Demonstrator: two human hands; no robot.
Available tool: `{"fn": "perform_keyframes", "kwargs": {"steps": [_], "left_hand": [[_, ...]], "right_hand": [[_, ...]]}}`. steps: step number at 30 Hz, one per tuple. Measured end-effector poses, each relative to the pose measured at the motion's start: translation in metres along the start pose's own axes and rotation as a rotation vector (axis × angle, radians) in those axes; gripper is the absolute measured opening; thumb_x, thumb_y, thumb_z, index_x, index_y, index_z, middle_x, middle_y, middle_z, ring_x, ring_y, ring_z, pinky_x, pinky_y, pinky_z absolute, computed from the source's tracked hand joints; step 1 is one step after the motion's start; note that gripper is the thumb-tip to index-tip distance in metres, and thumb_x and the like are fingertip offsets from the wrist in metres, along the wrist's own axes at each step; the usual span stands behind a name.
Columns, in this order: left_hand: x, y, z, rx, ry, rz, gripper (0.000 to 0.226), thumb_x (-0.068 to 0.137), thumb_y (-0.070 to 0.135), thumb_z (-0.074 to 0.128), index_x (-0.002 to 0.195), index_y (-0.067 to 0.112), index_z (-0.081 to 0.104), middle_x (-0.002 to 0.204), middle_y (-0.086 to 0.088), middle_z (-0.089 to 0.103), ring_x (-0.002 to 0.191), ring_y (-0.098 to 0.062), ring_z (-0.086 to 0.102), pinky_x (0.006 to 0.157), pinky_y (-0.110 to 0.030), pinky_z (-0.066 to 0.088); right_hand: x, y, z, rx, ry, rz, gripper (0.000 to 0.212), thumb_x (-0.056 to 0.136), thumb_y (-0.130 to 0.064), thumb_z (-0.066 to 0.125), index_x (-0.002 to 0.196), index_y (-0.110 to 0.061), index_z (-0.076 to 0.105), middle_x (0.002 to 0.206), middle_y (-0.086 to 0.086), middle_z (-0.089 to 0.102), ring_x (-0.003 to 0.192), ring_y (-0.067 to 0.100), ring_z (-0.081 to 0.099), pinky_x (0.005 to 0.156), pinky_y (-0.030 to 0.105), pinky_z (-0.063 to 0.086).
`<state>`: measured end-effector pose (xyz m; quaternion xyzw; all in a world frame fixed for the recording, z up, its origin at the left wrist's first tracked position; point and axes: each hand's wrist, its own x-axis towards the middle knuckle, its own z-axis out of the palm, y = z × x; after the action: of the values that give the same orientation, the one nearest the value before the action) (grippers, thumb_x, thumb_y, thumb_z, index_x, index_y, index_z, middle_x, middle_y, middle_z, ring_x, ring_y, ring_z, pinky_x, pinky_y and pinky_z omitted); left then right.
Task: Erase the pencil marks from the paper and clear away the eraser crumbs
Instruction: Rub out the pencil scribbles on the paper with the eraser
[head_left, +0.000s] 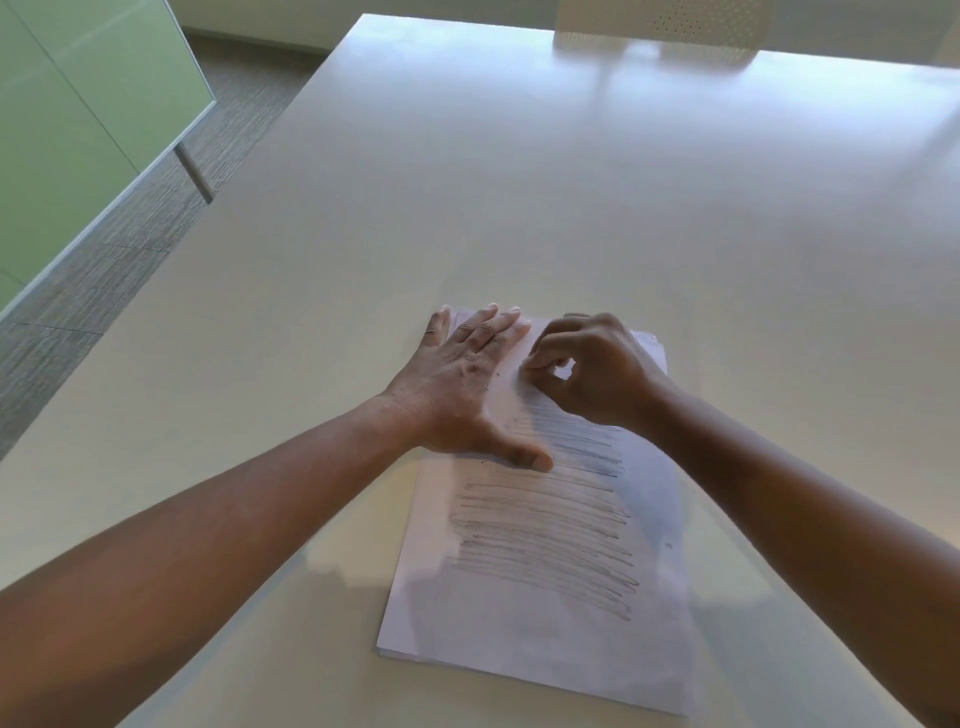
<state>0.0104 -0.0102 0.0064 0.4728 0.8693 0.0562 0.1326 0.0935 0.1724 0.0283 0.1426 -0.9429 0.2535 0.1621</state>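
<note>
A white sheet of paper (540, 613) lies on the table, covered with rows of grey pencil marks (545, 540). My left hand (467, 384) presses flat on the sheet's upper left part, fingers spread and thumb out toward the marks. My right hand (587, 369) is at the top of the sheet, its fingers curled and pinching a small white eraser (563, 370) against the paper. A few tiny dark crumbs (498, 374) lie near my left hand. The top strip of the sheet looks paler than the rest.
The paper sits on a wide pale table (571, 197). A white perforated chair back (665, 26) stands at the far edge. A green glass partition (78, 130) and grey carpet (156, 218) are off to the left.
</note>
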Motion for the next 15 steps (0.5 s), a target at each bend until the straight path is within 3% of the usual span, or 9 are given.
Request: {"fn": "perform_keyframes", "kwargs": {"steps": [2,7,10,12,15], "left_hand": [[0.001,0.001,0.0,0.006,0.001,0.001,0.154,0.045,0.111,0.034,0.164,0.024,-0.009,0.172,0.009,-0.013,0.155,-0.007,-0.022,0.124,-0.054,-0.013],[0.002,0.0,0.002,0.005,-0.006,-0.014,0.155,0.043,0.111,0.036,0.164,0.025,-0.008,0.172,0.01,-0.013,0.154,-0.006,-0.022,0.124,-0.055,-0.013],[0.0,0.0,0.001,-0.008,-0.007,-0.014,0.155,0.043,0.111,0.036,0.164,0.025,-0.007,0.172,0.011,-0.012,0.154,-0.005,-0.021,0.124,-0.054,-0.014],[0.0,0.0,0.0,-0.008,0.0,-0.013,0.156,0.042,0.112,0.035,0.164,0.025,-0.006,0.172,0.011,-0.012,0.155,-0.005,-0.021,0.124,-0.054,-0.014],[0.001,0.0,0.001,-0.018,0.0,-0.01,0.156,0.041,0.112,0.033,0.164,0.026,-0.007,0.172,0.012,-0.012,0.154,-0.005,-0.022,0.124,-0.054,-0.014]], "right_hand": [[0.0,-0.009,0.007,0.007,0.027,-0.012,0.01,0.072,0.001,0.073,0.067,-0.008,0.072,0.068,0.001,0.067,0.063,0.02,0.06,0.062,0.032,0.052],[-0.016,-0.022,0.005,0.125,-0.162,-0.049,0.009,0.072,-0.003,0.08,0.07,-0.008,0.074,0.069,0.001,0.068,0.061,0.016,0.061,0.058,0.027,0.051],[-0.01,-0.002,-0.005,0.002,-0.021,0.027,0.01,0.072,-0.002,0.079,0.07,-0.011,0.075,0.069,-0.001,0.069,0.057,0.013,0.059,0.056,0.031,0.052],[-0.007,0.003,-0.005,-0.058,0.079,0.093,0.011,0.071,-0.003,0.08,0.07,-0.014,0.077,0.068,-0.002,0.07,0.054,0.009,0.056,0.053,0.021,0.049],[-0.013,-0.012,0.005,-0.004,0.021,0.073,0.01,0.071,-0.005,0.079,0.071,-0.015,0.076,0.068,-0.005,0.069,0.058,0.009,0.059,0.058,0.02,0.049]]}}
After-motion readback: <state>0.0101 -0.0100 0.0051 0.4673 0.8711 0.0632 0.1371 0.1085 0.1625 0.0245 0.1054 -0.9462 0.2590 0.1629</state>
